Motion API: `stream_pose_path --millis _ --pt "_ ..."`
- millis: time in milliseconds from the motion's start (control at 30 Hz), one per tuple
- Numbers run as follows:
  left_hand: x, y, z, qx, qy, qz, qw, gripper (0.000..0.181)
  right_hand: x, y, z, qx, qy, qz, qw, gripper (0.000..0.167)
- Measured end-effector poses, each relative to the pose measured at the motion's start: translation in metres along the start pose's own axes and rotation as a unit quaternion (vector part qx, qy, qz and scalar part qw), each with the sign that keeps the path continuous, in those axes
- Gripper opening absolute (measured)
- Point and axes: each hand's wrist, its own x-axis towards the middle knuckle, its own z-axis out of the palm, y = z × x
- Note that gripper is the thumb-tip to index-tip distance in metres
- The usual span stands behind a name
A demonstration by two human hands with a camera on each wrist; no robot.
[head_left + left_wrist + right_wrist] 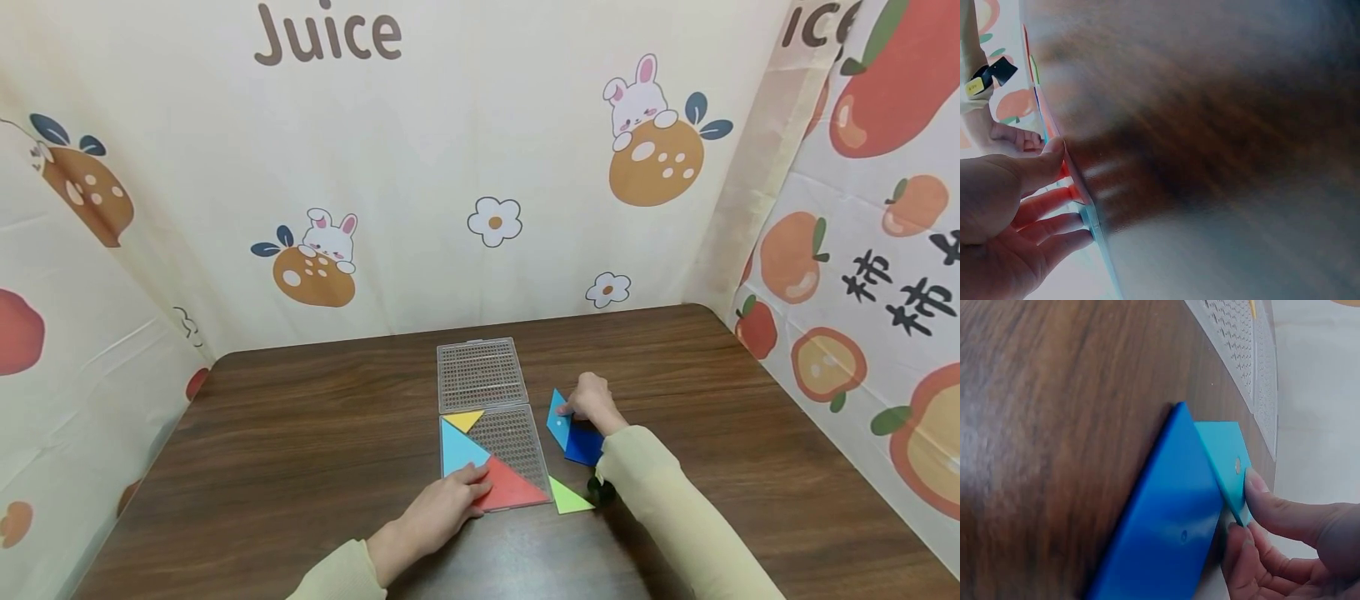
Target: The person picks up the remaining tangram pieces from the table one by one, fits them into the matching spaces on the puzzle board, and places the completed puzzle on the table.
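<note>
My right hand (pixel 595 401) pinches a light blue tangram parallelogram (pixel 1225 453) between thumb and fingers. Beside it on the table lies a dark blue tangram piece (pixel 1163 525), partly covered by my right arm in the head view. My left hand (pixel 444 510) rests at the near edge of an opened clear plastic case (pixel 517 437), its fingers touching the large red triangle (pixel 510 485). Against that red piece sits a large light blue triangle (pixel 459 450), with a small yellow triangle (pixel 462 419) above it, both inside the case's near half.
A green triangle (pixel 568 497) lies on the brown table (pixel 315 450), just right of the case. The case's gridded lid (pixel 482 375) lies flat behind the base. Printed curtains (pixel 420 167) stand behind and at both sides.
</note>
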Motion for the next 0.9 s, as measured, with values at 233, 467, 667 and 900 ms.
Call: stream_pose_path --millis 233,467,667,900 --pt "0.000 0.000 0.000 -0.003 -0.001 -0.001 1.0000 0.035 -0.001 0.003 -0.003 0.015 0.001 -0.018 0.9997 0.019" --pt "0.000 0.001 -0.002 -0.004 -0.006 -0.005 1.0000 0.035 -0.004 0.003 -0.007 0.045 0.000 -0.028 0.9986 0.016" --pt "0.000 0.002 -0.002 -0.006 -0.005 -0.007 0.9999 0.035 -0.004 0.004 -0.009 0.051 -0.002 -0.035 0.9981 0.010" --pt "0.000 0.002 -0.002 -0.005 -0.006 -0.007 0.9999 0.035 -0.006 0.004 -0.011 0.084 -0.013 -0.043 0.9955 0.005"
